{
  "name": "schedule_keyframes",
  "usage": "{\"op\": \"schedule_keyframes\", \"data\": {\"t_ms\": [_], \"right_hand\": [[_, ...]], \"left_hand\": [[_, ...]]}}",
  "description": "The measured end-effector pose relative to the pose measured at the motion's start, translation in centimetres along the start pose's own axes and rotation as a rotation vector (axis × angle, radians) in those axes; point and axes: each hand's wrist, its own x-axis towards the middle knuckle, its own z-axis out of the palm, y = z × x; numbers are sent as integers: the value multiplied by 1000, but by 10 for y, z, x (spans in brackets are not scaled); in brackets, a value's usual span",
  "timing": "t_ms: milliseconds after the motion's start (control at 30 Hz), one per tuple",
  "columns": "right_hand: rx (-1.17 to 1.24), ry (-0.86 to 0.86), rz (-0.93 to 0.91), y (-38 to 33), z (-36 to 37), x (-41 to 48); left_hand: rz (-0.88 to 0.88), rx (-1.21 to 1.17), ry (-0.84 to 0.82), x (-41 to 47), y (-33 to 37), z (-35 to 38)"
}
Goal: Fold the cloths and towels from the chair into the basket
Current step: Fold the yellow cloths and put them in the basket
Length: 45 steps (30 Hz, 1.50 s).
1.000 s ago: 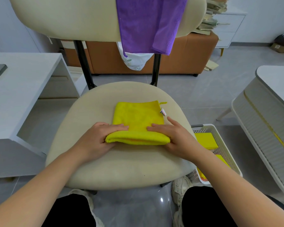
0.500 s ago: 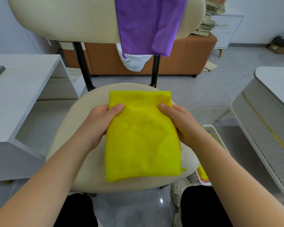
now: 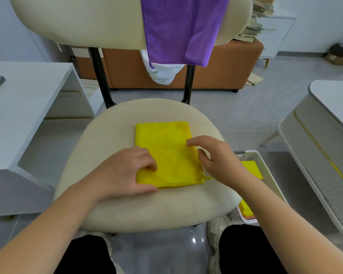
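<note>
One folded cloth lies on the seat — left hand pinching its near corner, right hand with fingers loosely spread at its edge — grip evenly so the fold holds.

Centre, the yellow cloth is soft, matt, fine-napped fabric, lying on the chair seat of matt cream upholstery. Up top, the purple towel is ribbed cloth. Right, the basket is white perforated plastic. At the bottom, the floor is glossy grey.
</note>
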Motion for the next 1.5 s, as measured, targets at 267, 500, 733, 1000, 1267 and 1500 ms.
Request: {"op": "schedule_keyframes", "data": {"t_ms": [267,500,733,1000,1267,1500], "right_hand": [[-135,-301,-204,-12,12,-12],[-147,-33,-153,-7,14,-7],[124,19,101,-12,4,-7],[-81,-409,45,9,-25,-20],[-220,-205,-321,31,3,-28],[321,29,195,11,9,-16]], "left_hand": [[-15,219,132,4,11,11],[-59,28,80,-3,0,11],[-88,-67,155,-9,-6,24],[-115,-355,98,-11,-16,26],[34,-223,40,-18,-23,32],[-498,-591,333,2,-1,16]]}}
